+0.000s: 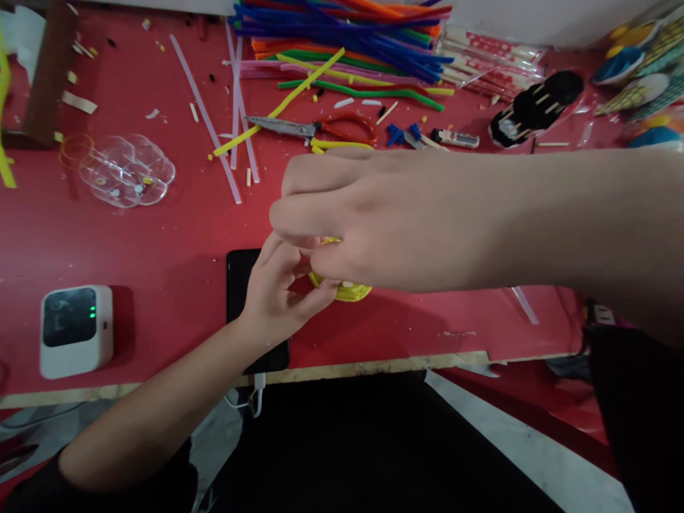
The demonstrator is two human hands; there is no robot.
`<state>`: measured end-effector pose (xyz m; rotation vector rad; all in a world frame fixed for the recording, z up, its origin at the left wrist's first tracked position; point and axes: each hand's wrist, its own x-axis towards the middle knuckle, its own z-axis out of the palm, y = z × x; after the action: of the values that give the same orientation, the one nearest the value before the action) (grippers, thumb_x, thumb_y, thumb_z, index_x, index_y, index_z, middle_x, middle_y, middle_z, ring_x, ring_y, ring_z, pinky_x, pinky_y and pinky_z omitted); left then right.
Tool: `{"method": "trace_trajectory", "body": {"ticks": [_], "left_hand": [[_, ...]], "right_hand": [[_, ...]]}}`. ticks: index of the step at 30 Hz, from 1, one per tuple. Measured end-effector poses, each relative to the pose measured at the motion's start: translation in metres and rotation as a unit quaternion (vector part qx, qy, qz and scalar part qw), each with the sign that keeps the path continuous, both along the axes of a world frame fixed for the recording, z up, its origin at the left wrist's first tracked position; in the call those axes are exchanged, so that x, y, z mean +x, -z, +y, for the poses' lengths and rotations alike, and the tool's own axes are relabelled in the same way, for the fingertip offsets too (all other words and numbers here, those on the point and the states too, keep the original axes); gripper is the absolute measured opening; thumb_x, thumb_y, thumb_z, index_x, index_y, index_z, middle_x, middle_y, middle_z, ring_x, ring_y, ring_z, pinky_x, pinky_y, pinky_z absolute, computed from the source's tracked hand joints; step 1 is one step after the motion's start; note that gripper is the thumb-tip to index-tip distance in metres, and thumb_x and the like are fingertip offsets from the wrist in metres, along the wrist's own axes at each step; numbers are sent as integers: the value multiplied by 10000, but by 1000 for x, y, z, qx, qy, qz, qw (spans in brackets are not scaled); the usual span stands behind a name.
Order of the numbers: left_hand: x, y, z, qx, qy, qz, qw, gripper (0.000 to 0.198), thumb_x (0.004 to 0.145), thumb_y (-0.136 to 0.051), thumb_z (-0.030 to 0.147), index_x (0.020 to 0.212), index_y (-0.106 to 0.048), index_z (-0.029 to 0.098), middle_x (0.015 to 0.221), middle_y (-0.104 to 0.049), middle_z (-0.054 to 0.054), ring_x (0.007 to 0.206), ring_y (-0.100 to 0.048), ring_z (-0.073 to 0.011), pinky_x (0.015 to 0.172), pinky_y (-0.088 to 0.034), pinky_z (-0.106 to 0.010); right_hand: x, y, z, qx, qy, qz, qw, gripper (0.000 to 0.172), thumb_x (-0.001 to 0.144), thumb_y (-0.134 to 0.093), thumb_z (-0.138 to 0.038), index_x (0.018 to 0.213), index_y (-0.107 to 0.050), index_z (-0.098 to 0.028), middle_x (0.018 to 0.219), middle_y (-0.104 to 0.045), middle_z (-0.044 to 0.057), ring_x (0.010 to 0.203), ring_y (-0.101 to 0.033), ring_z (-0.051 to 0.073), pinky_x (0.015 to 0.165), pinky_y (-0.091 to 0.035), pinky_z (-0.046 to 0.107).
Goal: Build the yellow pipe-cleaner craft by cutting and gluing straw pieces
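Observation:
Near the front of the red table, both hands meet around a small yellow piece (353,292) that looks made of coiled pipe cleaner. My left hand (281,285) pinches its left side between thumb and fingers. My right hand (331,214) reaches over it from the right with bent fingers, covering most of it; what its fingertips grip is hidden. Just beyond the right hand lie pliers (315,130) with red handles and a short yellow pipe cleaner (342,144).
A black phone (240,285) lies under the left hand, cable attached. A white device (78,331) and clear flower-shaped tray (128,171) stand left. At the back are a pile of pipe cleaners (342,28), lilac strips (206,117) and a black object stuck with sticks (537,107).

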<state>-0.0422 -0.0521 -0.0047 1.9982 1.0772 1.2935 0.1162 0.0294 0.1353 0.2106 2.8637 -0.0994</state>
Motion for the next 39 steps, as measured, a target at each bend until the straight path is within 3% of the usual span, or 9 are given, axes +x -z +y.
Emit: {"method": "trace_trajectory", "body": {"ticks": [8, 19, 25, 29, 36, 39], "left_hand": [[-1, 3, 1, 20, 2, -2, 1000, 169, 857, -766, 188, 962, -635, 208, 1064, -647, -30, 912, -696, -143, 733, -668, -237], [1, 1, 1, 4, 18, -27, 999, 159, 873, -768, 187, 922, -621, 225, 1015, -639, -22, 882, -722, -145, 709, -680, -235], [4, 10, -4, -106, 25, -99, 989, 222, 887, -765, 223, 1066, -639, 254, 1087, -644, -46, 993, -714, -185, 771, -700, -292], [4, 9, -5, -104, 34, -99, 989, 239, 891, -753, 191, 1099, -652, 249, 1188, -611, -58, 1058, -697, -176, 775, -695, -253], [2, 7, -2, -74, 46, -92, 992, 275, 889, -791, 205, 1118, -653, 269, 1172, -582, -32, 1037, -675, -141, 752, -682, -208], [2, 9, -3, -88, 46, -96, 990, 283, 879, -783, 170, 1112, -654, 267, 1194, -588, -40, 1054, -677, -154, 764, -687, -236]], "right_hand": [[2, -2, 2, -2, -12, -31, 999, 370, 1077, -386, -148, 776, -601, -137, 1212, -556, 85, 1406, -411, 329, 1062, -494, 525], [3, 0, -1, 8, -6, -13, 1000, 361, 1067, -419, -141, 729, -540, -173, 1127, -563, 64, 1366, -445, 283, 1081, -463, 456], [13, -9, 6, 27, -3, 25, 999, 410, 1070, -413, -233, 689, -551, -172, 1036, -532, 56, 1174, -484, 263, 859, -444, 424], [16, -10, 9, 95, 33, -7, 995, 374, 1051, -451, -317, 817, -695, -158, 919, -559, 14, 996, -540, 204, 811, -414, 425], [27, 11, 4, -19, 126, 49, 991, 233, 986, -691, -386, 880, -774, -195, 1018, -622, 55, 1069, -531, 270, 801, -433, 403], [36, 18, 3, -29, 128, 107, 986, 231, 1001, -685, -397, 899, -776, -210, 983, -612, 43, 1061, -534, 256, 800, -436, 386]]}}
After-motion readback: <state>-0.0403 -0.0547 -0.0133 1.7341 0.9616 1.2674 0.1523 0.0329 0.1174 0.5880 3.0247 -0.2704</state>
